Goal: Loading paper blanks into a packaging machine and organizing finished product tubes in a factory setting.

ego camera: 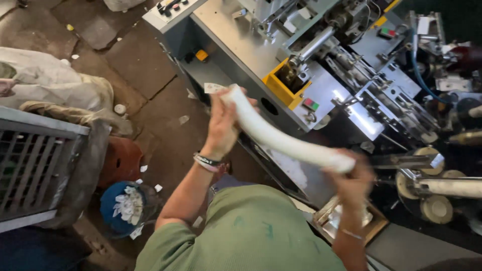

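Observation:
I hold a long white stack of nested paper cups [281, 138] slantwise in front of a grey machine [241, 45]. My left hand [221, 123] grips its upper end near the machine's side wall. My right hand [351, 180], blurred, grips the lower end close to a white roller [452, 188] at the machine's right. The stack bends slightly between the two hands. A band sits on my left wrist.
A yellow bracket [281, 83] juts from the machine above the stack. A grey crate [35, 165] stands at the left, with white sacks [50, 80] behind it. A blue tub of white scraps [123, 208] and a reddish stool [120, 160] rest on the dirt floor.

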